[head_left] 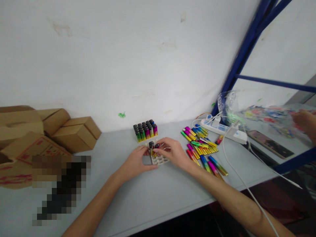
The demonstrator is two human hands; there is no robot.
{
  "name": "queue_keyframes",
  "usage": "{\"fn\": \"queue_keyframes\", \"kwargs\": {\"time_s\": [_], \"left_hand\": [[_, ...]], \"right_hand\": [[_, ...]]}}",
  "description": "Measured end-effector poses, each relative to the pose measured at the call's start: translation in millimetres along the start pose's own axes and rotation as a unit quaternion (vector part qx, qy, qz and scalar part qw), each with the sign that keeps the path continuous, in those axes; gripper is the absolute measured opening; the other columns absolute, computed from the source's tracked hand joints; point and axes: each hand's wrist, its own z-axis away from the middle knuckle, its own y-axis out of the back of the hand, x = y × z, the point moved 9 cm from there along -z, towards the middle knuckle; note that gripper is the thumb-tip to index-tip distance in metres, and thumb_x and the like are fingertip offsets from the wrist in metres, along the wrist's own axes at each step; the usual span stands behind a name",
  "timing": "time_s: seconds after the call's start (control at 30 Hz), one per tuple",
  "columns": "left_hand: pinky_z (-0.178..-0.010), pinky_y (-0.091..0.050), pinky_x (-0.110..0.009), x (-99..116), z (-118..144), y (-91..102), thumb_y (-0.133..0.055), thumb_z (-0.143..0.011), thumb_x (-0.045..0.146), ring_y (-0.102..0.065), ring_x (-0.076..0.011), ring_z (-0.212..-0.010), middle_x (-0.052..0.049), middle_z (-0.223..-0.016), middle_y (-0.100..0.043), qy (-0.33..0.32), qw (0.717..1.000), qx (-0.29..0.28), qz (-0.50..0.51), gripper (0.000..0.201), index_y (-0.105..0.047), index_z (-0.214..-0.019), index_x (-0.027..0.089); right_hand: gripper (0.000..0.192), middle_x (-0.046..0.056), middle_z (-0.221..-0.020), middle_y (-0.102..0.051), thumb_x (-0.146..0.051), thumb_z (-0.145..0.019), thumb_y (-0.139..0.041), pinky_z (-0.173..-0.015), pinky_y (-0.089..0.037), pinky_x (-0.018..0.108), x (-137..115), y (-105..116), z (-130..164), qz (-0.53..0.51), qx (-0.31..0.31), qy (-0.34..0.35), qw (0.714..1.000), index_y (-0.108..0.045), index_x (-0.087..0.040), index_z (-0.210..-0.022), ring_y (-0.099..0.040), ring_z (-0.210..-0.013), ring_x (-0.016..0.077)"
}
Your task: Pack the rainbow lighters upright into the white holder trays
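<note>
A small white tray (pixel 160 160) with rows of holes lies on the grey table in front of me. My left hand (pixel 134 163) grips its left side, with the thumb along the near edge. My right hand (pixel 174 152) pinches a black-topped lighter (pixel 157 146) over the tray. Another lighter (pixel 151 145) stands upright just left of it, near my left fingertips. Behind the tray, several lighters (pixel 145 131) with black tops and coloured bodies stand in rows in a second holder. Shiny coloured lighter-sized tubes (pixel 201 148) lie in a loose pile to the right.
Cardboard boxes (pixel 76 135) stand at the left. On the right are a white power strip (pixel 223 131) with cables, a phone (pixel 270 144) and a blue metal frame (pixel 237 62). Another person's hand (pixel 306 123) touches a clear bag (pixel 266 117) of colourful items.
</note>
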Motion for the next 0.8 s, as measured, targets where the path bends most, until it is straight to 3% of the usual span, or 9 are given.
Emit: {"fn": "queue_keyframes", "kwargs": {"time_s": [0.37,0.53,0.67,0.8], "left_hand": [[-0.096,-0.056,-0.042,2,0,0.1,-0.094,-0.069,0.046,-0.069,-0.031,-0.101,-0.007,-0.103,-0.072,0.002,1.0,-0.006,-0.006,0.048,-0.068,-0.101,0.021],[-0.093,-0.056,-0.042,0,-1,0.9,-0.093,-0.068,0.045,-0.069,-0.0307,-0.098,-0.005,-0.101,-0.072,0.001,1.0,0.002,-0.011,0.045,-0.066,-0.096,0.021],[-0.089,-0.057,-0.041,1,-2,1.4,-0.09,-0.069,0.049,-0.07,-0.0296,-0.093,-0.005,-0.096,-0.071,-0.009,1.0,0.003,-0.014,0.043,-0.065,-0.092,0.022],[-0.091,-0.058,-0.043,2,-1,2.5,-0.091,-0.07,0.051,-0.07,-0.0305,-0.096,-0.006,-0.101,-0.073,-0.01,1.0,-0.001,-0.004,0.046,-0.068,-0.098,0.022]], "right_hand": [[0.018,0.01,-0.105,-0.074,-0.028,-0.099,-0.075,-0.086,-0.059,0.032,-18,-11,1,0.154,-0.047,0.085,0.983,-0.076,-0.018,-0.114,-0.073,-0.092,0.0205],[0.02,0.008,-0.1,-0.075,-0.023,-0.092,-0.083,-0.08,-0.058,0.032,-6,-19,-1,0.165,-0.048,0.018,0.985,-0.07,-0.017,-0.106,-0.073,-0.085,0.0201],[0.036,0.003,-0.093,-0.075,-0.018,-0.089,-0.084,-0.075,-0.058,0.029,0,-21,1,0.133,-0.033,-0.023,0.99,-0.06,-0.021,-0.115,-0.073,-0.083,0.0187],[0.035,0.007,-0.099,-0.076,-0.026,-0.09,-0.084,-0.073,-0.057,0.03,-8,-4,-1,0.156,-0.042,-0.023,0.987,-0.061,-0.02,-0.115,-0.074,-0.081,0.0192]]}}
